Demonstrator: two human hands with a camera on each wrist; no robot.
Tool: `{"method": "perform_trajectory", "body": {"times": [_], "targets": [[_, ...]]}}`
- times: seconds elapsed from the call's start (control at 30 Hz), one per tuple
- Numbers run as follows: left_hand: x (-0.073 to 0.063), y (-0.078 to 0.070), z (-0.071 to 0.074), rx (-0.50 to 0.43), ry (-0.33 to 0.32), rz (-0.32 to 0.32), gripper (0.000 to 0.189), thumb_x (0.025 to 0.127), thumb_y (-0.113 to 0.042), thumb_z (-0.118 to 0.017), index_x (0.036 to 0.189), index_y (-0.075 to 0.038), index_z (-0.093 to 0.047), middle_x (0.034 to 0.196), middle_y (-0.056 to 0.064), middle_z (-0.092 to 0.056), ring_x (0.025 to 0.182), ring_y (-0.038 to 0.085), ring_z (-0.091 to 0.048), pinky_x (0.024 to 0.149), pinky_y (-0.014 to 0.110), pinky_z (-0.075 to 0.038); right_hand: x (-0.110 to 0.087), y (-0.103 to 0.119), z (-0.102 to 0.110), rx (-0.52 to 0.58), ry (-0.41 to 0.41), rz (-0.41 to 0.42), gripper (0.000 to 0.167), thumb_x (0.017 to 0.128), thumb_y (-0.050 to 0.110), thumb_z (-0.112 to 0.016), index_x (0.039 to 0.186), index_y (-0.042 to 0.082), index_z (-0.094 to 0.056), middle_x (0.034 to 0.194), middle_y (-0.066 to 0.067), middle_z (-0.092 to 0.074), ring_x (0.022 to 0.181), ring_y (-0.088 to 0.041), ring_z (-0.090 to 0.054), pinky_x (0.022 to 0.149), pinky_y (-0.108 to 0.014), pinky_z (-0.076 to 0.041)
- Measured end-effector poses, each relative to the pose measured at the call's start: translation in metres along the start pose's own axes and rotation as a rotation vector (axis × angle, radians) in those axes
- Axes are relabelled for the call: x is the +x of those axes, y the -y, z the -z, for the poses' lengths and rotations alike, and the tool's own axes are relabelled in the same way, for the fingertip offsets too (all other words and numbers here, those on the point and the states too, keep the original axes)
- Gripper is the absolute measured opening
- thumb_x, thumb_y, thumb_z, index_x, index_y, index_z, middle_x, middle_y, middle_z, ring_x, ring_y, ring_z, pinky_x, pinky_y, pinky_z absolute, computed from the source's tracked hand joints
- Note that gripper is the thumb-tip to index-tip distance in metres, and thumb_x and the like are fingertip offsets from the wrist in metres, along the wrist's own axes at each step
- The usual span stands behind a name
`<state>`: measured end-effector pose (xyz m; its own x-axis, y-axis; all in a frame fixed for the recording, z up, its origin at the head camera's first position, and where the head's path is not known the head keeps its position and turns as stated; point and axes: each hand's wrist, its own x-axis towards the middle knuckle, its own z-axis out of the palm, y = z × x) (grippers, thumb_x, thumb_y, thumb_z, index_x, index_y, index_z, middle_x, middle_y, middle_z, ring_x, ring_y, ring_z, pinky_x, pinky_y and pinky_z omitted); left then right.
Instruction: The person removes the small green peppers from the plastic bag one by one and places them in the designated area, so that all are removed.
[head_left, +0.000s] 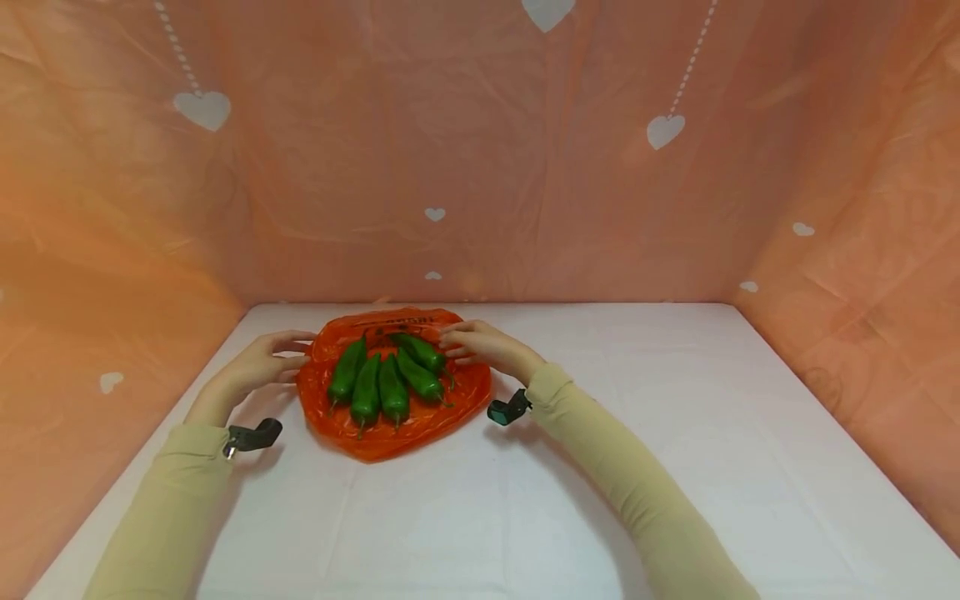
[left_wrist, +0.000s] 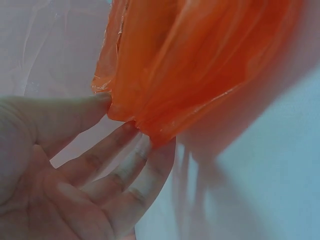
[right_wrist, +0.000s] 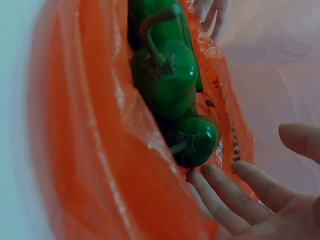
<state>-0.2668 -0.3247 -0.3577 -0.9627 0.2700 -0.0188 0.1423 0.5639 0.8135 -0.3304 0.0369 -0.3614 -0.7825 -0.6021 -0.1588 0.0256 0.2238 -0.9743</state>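
Note:
Several green peppers with stems lie side by side in an orange plastic bag. Dark printing shows on the bag's far part. At the bag's left edge, my left hand touches the plastic with its fingertips; in the left wrist view the thumb and fairly straight fingers meet the gathered edge. My right hand is at the bag's far right side, close to the peppers. From the right wrist, its extended fingers reach over the bag's inner side just below the nearest pepper, thumb held apart.
The bag rests on a white-covered table, toward the left. Orange sheeting with white hearts encloses the back and both sides. A small dark wrist camera sits on each sleeve, the left one and the right one.

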Motion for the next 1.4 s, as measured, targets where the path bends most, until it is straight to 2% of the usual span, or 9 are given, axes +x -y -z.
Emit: {"method": "perform_trajectory", "body": {"times": [0.17, 0.37, 0.6, 0.8, 1.07, 1.17, 1.27, 1.4], "targets": [[-0.001, 0.0, 0.0, -0.021, 0.003, 0.003, 0.05, 0.097, -0.009, -0.053, 0.142, 0.006, -0.036, 0.137, 0.034, -0.04, 0.114, 0.045, -0.053, 0.083, 0.036, -0.055, 0.003, 0.001, -0.001, 0.012, 0.006, -0.007, 0.048, 0.102, 0.021, -0.045, 0.14, -0.008, -0.04, 0.136, -0.025, -0.049, 0.122, -0.035, -0.05, 0.101, -0.043, -0.042], [-0.001, -0.002, 0.0, -0.007, 0.0, -0.009, 0.049, 0.097, -0.008, -0.052, 0.141, 0.006, -0.037, 0.136, 0.035, -0.04, 0.11, 0.042, -0.057, 0.082, 0.037, -0.055, 0.007, 0.003, -0.001, 0.004, 0.017, -0.021, 0.047, 0.102, 0.022, -0.044, 0.14, -0.007, -0.041, 0.136, -0.024, -0.049, 0.123, -0.035, -0.05, 0.1, -0.041, -0.043], [-0.001, -0.003, 0.001, 0.004, -0.006, 0.006, 0.049, 0.097, -0.008, -0.053, 0.141, 0.006, -0.036, 0.136, 0.035, -0.041, 0.109, 0.041, -0.057, 0.082, 0.037, -0.055, 0.013, 0.003, -0.006, -0.017, 0.007, -0.031, 0.045, 0.102, 0.021, -0.045, 0.136, -0.007, -0.045, 0.133, -0.024, -0.051, 0.118, -0.034, -0.053, 0.098, -0.041, -0.045], [-0.002, -0.004, 0.001, 0.008, -0.002, 0.001, 0.05, 0.097, -0.008, -0.053, 0.142, 0.007, -0.035, 0.136, 0.036, -0.04, 0.11, 0.043, -0.056, 0.083, 0.039, -0.055, 0.018, 0.002, -0.011, -0.084, -0.005, -0.033, 0.04, 0.1, 0.02, -0.049, 0.132, -0.004, -0.052, 0.131, -0.018, -0.054, 0.109, -0.026, -0.057, 0.093, -0.036, -0.049], [-0.001, -0.006, 0.001, 0.016, 0.0, 0.024, 0.05, 0.097, -0.008, -0.053, 0.142, 0.005, -0.036, 0.136, 0.034, -0.04, 0.111, 0.044, -0.055, 0.084, 0.041, -0.054, 0.021, 0.004, -0.016, -0.107, -0.045, -0.067, 0.043, 0.096, 0.021, -0.059, 0.134, 0.001, -0.053, 0.133, -0.016, -0.053, 0.114, -0.03, -0.054, 0.088, -0.034, -0.052], [-0.001, -0.006, 0.0, 0.01, 0.003, 0.026, 0.049, 0.097, -0.007, -0.052, 0.142, 0.005, -0.036, 0.136, 0.034, -0.04, 0.11, 0.044, -0.056, 0.083, 0.039, -0.055, 0.023, 0.003, -0.017, -0.106, -0.07, -0.085, 0.045, 0.093, 0.02, -0.063, 0.133, 0.002, -0.054, 0.133, -0.015, -0.053, 0.108, -0.028, -0.057, 0.085, -0.034, -0.054], [-0.001, -0.006, 0.0, 0.003, 0.005, 0.024, 0.048, 0.097, -0.006, -0.051, 0.142, 0.005, -0.037, 0.135, 0.035, -0.041, 0.109, 0.043, -0.056, 0.082, 0.038, -0.055, 0.025, 0.002, -0.018, -0.115, -0.085, -0.093, 0.046, 0.09, 0.019, -0.068, 0.132, 0.003, -0.056, 0.133, -0.015, -0.052, 0.095, -0.024, -0.06, 0.081, -0.033, -0.055], [0.0, -0.004, 0.0, -0.005, 0.005, 0.018, 0.049, 0.097, -0.005, -0.052, 0.141, 0.006, -0.036, 0.135, 0.035, -0.04, 0.108, 0.042, -0.057, 0.081, 0.037, -0.055, 0.027, 0.001, -0.019, -0.132, -0.095, -0.092, 0.047, 0.088, 0.017, -0.07, 0.131, 0.003, -0.056, 0.134, -0.015, -0.05, 0.083, -0.019, -0.059, 0.077, -0.031, -0.056]]}}
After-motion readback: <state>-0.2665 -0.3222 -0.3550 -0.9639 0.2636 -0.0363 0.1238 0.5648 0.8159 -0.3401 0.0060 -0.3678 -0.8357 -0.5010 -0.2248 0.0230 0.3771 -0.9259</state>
